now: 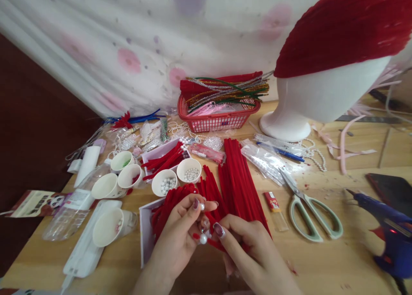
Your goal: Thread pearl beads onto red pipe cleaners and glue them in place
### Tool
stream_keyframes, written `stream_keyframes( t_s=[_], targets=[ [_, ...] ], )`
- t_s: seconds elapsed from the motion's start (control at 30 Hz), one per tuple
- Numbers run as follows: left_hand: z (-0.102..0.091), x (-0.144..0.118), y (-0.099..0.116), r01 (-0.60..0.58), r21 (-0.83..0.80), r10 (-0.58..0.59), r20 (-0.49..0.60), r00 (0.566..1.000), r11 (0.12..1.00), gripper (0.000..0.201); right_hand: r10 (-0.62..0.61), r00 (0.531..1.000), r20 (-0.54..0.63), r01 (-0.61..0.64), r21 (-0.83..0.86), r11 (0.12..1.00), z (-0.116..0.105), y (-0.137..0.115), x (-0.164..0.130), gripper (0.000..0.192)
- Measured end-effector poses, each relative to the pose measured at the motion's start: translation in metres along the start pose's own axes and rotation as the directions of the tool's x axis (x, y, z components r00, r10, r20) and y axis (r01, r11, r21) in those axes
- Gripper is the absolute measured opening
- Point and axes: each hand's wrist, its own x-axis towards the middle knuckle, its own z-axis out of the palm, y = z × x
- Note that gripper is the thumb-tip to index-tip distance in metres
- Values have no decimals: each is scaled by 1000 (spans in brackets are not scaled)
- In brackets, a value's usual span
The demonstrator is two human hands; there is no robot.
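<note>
Close together near the front of the table, both hands are on short red pipe cleaners (pixel 216 244) with white pearl beads (pixel 203 239) at their ends. My left hand (pixel 180 233) pinches the beaded ends between thumb and fingers, one pearl showing near the thumb tip and another lower down. With thumb and curled fingers, my right hand (pixel 252 252) grips the red stems; its fingertips are partly hidden. Under and behind the left hand, a white box (pixel 146 239) holds more red pipe cleaners. A bundle of long red pipe cleaners (pixel 240 179) lies just beyond the right hand.
Paper cups of beads (pixel 164 182) stand behind and left. Green-handled scissors (pixel 304 205), a lighter (pixel 275 209) and a blue glue gun (pixel 386 230) lie to the right. A red basket (pixel 219 119) and a white mannequin head (pixel 322 97) wearing a red covering stand at the back.
</note>
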Motion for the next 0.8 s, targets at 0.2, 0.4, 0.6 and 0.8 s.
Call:
stream_keyframes(
  t_s=[0.2, 0.4, 0.6, 0.8],
  targets=[
    [-3, 1, -1, -2, -7, 2, 69, 998, 1000, 39, 9, 1000, -4, -9, 1, 1000, 1, -1, 0, 40],
    [-4, -1, -1, -50, 30, 46, 115, 992, 998, 31, 19, 1000, -5, -19, -2, 1000, -1, -1, 1, 39],
    [-7, 1, 0, -105, 118, 82, 188, 979, 988, 26, -19, 1000, 16, 19, -30, 999, -3, 0, 1, 40],
    [-6, -1, 2, -115, 274, 76, 147, 986, 955, 25, -59, 998, 9, 59, -25, 998, -5, 5, 0, 36]
  ],
)
